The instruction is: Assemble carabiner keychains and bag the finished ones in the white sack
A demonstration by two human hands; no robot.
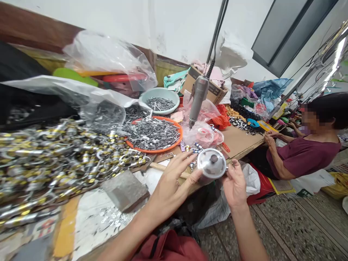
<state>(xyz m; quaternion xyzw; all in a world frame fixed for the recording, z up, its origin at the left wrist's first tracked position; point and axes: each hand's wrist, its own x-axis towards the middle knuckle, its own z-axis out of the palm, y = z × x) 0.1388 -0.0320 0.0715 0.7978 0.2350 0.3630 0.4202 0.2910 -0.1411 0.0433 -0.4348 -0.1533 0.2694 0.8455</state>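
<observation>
A lidded metal mug (pixel 211 165) with a dark knob on its lid is at the table's front edge, slightly blurred. My right hand (pixel 234 185) is closed around the mug's handle side, fingers bent together. On the other side, my left hand (pixel 176 177) has its fingers stretched out and apart, the thumb lying against or close by the mug; contact is hard to tell. Under that hand a wooden handle (pixel 160 167) shows in part. A grey metal block (pixel 125 189) rests on the table to the left, with small flat metal pieces (pixel 112 216) before it.
A large heap of silver-and-yellow metal parts (pixel 54 163) covers the left. An orange tray (pixel 178 139) and a pale blue basin (pixel 174 98) hold metal parts. An electric screwdriver (pixel 199 98) hangs above the table. A co-worker (pixel 307 152) sits at the right.
</observation>
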